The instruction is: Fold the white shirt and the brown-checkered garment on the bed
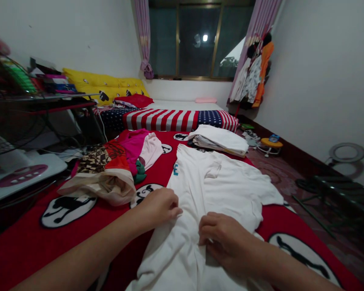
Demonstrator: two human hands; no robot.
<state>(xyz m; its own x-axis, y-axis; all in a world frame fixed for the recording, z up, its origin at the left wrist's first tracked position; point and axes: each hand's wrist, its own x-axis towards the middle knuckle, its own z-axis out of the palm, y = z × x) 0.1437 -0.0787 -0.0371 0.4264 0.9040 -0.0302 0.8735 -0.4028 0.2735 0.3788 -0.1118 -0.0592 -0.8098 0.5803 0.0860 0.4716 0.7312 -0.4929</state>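
Observation:
A white T-shirt (230, 194) with a bit of teal lettering lies spread over the red patterned bedspread, its left side folded inward and wrinkled. My left hand (162, 205) is at the shirt's left edge, with thumb and fingers pinched together on the cloth. Lower and to the right, my right hand (223, 238) has its fingers curled on the middle of the shirt, gathering some fabric. The fingertips of the right hand are partly hidden. Beyond the shirt sits a stack of folded white clothes (220, 139).
Rumpled clothes in magenta, pink, red and beige (118, 165) lie on the left of the red bedspread (27, 246). A fan base (24, 173) stands at far left. Behind are another bed (170, 119) and a window. A dark bench (346, 194) and yellow stool (271, 143) are at right.

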